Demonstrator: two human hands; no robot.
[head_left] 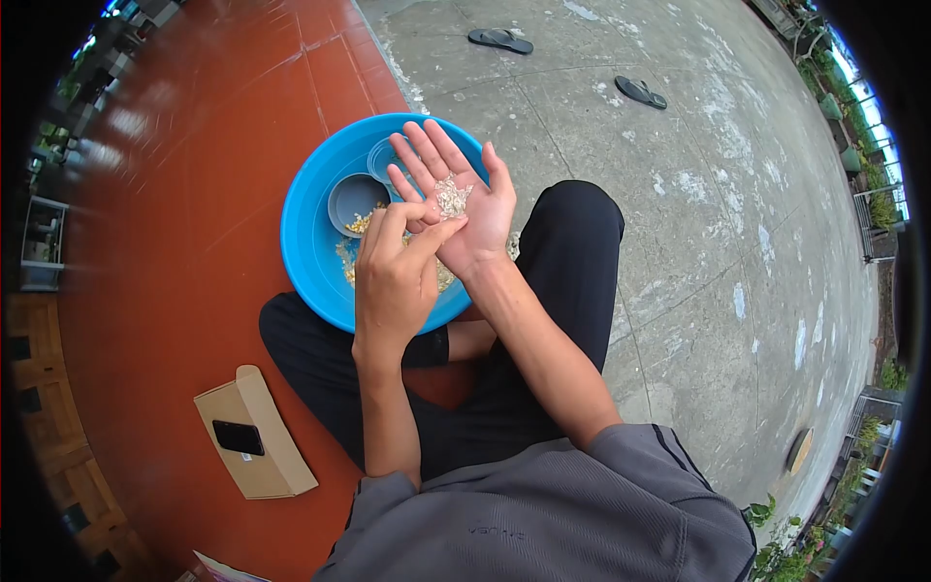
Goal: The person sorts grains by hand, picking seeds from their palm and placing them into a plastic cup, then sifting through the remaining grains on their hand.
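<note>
My right hand (480,199) is held palm up with its fingers spread, and a small heap of pale seed-like grains (452,196) lies on the palm. Over that palm, my left hand (396,257) has thumb and fingertips pinched together at the heap's lower edge; whatever is between them is too small to name. Both hands are above a blue basin (294,233). Inside it are a grey bowl (341,201) with some yellow kernels (359,223), a clear round container (380,158) partly behind my fingers, and loose pale and yellowish bits (345,260).
A cardboard box (276,456) with a black phone (239,437) on it lies on the red floor (194,272) to the left. Two dark flip-flops (500,40) sit apart on the grey concrete (679,242). My crossed legs (572,262) are beside the basin.
</note>
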